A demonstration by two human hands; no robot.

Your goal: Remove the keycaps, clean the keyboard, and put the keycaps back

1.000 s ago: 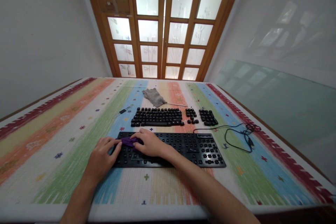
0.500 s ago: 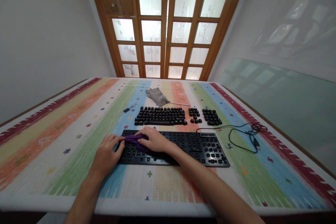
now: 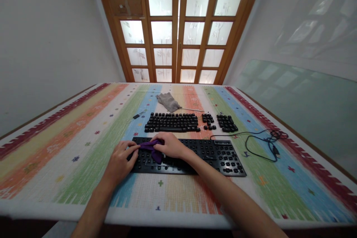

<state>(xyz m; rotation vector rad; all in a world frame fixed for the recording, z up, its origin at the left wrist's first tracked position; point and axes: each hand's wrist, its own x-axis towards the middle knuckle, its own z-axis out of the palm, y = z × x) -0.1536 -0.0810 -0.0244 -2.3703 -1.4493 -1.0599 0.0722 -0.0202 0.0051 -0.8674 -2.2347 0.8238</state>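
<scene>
A black keyboard base (image 3: 192, 170) with its keycaps off lies on the table in front of me. Over its left part a purple cloth (image 3: 152, 148) is stretched between my hands. My left hand (image 3: 124, 156) pinches the cloth's left end at the keyboard's upper left edge. Closed on the cloth's other end is my right hand (image 3: 169, 144), resting over the upper rows of switches. A loose corner of the cloth hangs down onto the switches.
Beyond the base, black keycaps (image 3: 173, 122) stand in rows, with smaller groups (image 3: 227, 122) to the right. A grey knitted glove (image 3: 168, 102), a thin rod (image 3: 192, 109) and a small black tool (image 3: 136, 116) lie farther back. The keyboard's cable (image 3: 270, 139) coils at right.
Both hands have shifted slightly right along the keyboard with the cloth, and more of the cloth now shows between them. The whole view has also moved a little.
</scene>
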